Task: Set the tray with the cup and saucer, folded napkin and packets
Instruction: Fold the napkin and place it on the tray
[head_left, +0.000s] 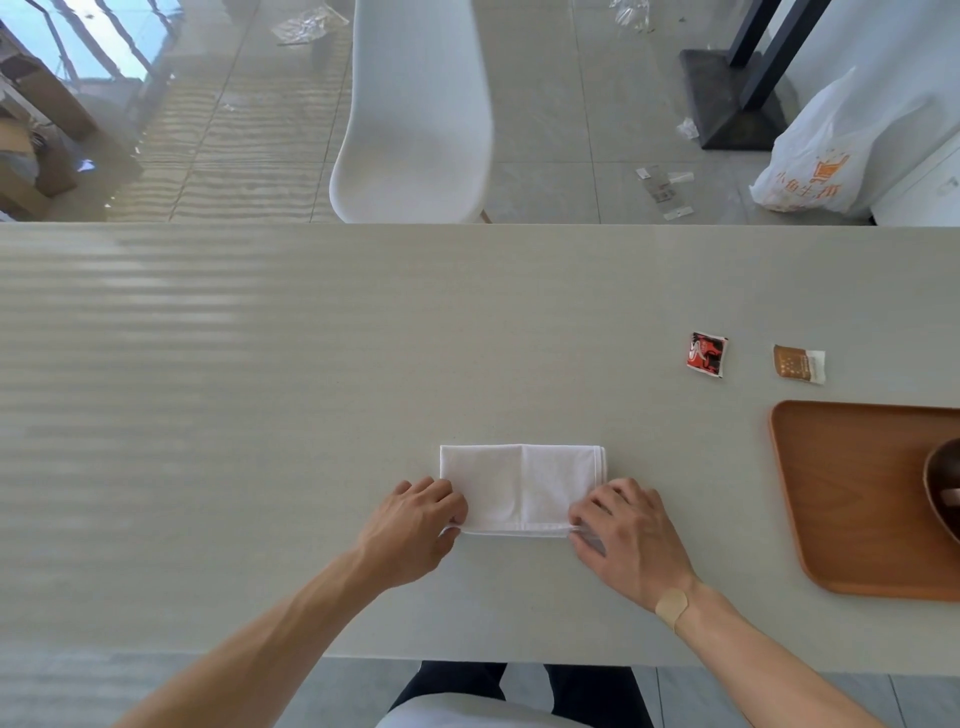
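A white napkin (519, 486) lies folded into a long rectangle on the pale grey table (260, 389), close to the near edge and in front of the person. The left hand (415, 530) is at the napkin's near left corner, with the fingers curled and the fingertips pinching the hem there. The right hand (626, 540) is at the near right corner, also curled, with the thumb and the fingers closed on the edge of the cloth. Both hands rest low, touching the table. A beige plaster (671, 605) is stuck on the right wrist. To the right, partly cut by the picture's edge, a brown wooden tray (852, 493) with rounded corners sits on the table, well apart from the napkin. On the tray, at its right side, I see a part of a dark brown round dish (940, 488); it may be the saucer or the cup, I cannot tell which. Beyond the tray, two small packets lie flat on the table, apart from each other: a red and black packet (706, 354) and, to the right of it, a brown packet (798, 364) with a white end. On the far side of the table stands a white chair (415, 114), and a white plastic bag (821, 156) with orange print lies on the floor at the right.
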